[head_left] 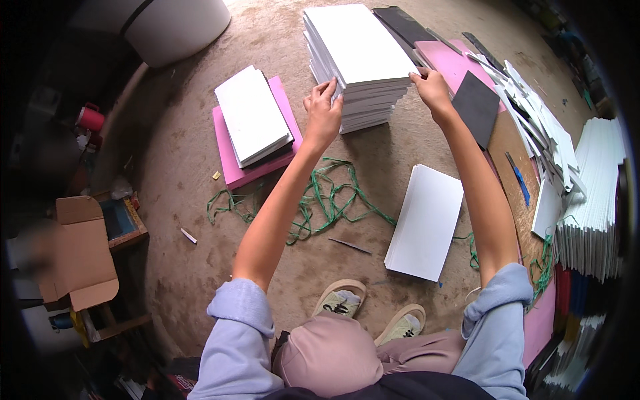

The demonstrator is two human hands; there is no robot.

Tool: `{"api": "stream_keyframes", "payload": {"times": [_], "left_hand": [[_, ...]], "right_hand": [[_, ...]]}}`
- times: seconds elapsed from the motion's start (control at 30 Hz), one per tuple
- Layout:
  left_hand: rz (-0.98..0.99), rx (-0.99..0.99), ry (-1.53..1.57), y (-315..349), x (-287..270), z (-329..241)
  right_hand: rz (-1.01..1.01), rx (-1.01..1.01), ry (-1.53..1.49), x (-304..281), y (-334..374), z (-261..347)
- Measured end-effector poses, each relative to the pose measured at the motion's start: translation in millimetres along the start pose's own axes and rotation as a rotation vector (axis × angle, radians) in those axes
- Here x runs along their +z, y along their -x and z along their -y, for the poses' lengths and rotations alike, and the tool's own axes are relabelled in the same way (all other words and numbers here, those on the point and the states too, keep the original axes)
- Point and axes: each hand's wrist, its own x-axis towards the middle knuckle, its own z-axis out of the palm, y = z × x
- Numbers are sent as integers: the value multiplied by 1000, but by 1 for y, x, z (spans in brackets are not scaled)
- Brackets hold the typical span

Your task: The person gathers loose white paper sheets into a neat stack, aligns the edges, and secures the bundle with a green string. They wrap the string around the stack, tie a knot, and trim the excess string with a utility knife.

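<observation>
Hands grip opposite sides of tall white sheet stack (357, 63) on dirt floor (200, 167), left hand (323, 112) and right hand (432, 90) fingers clamped on its upper layers; best to pinch evenly, lifting level beside green twine (320, 200).

One head-worn fisheye view, looking steeply down from above my own lap.

It faces forward and down at the floor: my knees and shoes sit at the bottom centre, my forearms run up from the lower edge, and the tall stack of white sheets (360, 63) lies at arm's reach, top centre. Edges bend and darken toward the rim.
</observation>
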Motion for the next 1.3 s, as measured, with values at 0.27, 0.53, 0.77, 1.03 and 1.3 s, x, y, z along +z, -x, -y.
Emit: {"api": "stream_keyframes", "payload": {"times": [0.27,0.53,0.77,1.03,1.3], "left_hand": [[21,4,254,-19,-6,-13],[-151,-201,476,-20,9,8],[110,-550,809,-31,-10,-48],[529,-445,881,89,15,-46],[866,-514,525,155,74,-42]], "right_hand": [[-87,-108,-13,-16,-21,5],[-31,25,-245,9,-20,-5],[67,94,-424,-14,5,9],[61,167,-305,-92,92,-21],[-133,176,490,-130,204,-84]]}}
